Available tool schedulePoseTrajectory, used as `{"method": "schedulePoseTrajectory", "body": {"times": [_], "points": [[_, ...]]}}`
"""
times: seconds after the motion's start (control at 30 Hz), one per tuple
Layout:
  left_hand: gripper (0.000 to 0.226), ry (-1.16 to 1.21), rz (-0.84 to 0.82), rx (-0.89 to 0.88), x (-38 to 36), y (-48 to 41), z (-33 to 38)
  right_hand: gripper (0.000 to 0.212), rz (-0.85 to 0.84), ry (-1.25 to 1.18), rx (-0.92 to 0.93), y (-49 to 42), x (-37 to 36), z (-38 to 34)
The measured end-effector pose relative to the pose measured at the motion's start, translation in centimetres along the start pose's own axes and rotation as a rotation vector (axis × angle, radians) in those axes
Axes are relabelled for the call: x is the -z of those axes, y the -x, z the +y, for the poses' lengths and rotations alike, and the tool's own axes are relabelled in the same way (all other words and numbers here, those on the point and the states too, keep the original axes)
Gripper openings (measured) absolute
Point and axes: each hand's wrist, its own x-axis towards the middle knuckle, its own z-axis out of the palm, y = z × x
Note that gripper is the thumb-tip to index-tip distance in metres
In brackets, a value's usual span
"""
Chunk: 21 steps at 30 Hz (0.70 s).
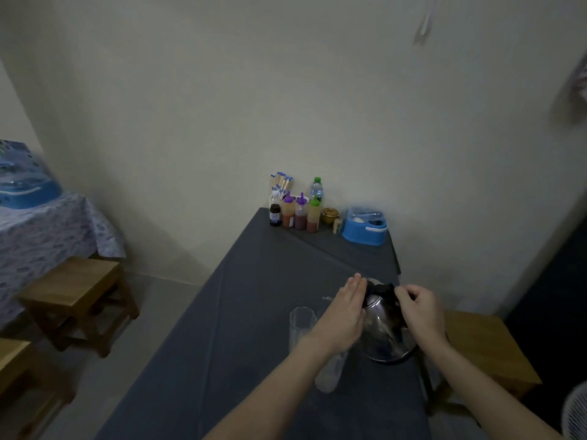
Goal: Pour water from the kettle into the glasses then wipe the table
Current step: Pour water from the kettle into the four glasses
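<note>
A stainless-steel kettle (381, 331) is being held where it stands on the right side of the grey-clothed tabletop (254, 312). Its black handle is being gripped by the curled fingers of the right hand (419, 309), and its left flank is being touched by the left hand (344, 312), fingers straight and together. Just left of the kettle, an upright glass (301, 325) is being shown, and a nearer glass (330, 373) is being partly covered by the left forearm. Sauce bottles (298, 214) are being displayed at the far end.

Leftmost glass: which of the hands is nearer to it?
Left. The left hand lies just right of the leftmost glass, flat against the kettle; the right hand is across the kettle, at its top.
</note>
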Motion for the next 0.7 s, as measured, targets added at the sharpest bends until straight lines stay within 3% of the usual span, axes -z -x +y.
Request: {"method": "schedulePoseTrajectory", "body": {"times": [0.2,0.47,0.7], "points": [[0.061,-0.233,-0.133,-0.146,-4.2,-1.6,2.2,0.037,0.128,-0.303,-0.304,2.8,1.1,8.3],[0.062,-0.489,-0.377,-0.222,-11.3,-1.4,1.6,0.024,0.227,-0.526,-0.639,6.5,0.3,15.8],[0.068,-0.576,-0.408,-0.184,-13.1,-2.0,1.9,0.030,0.237,-0.692,-0.586,7.7,-0.3,16.2]]}}
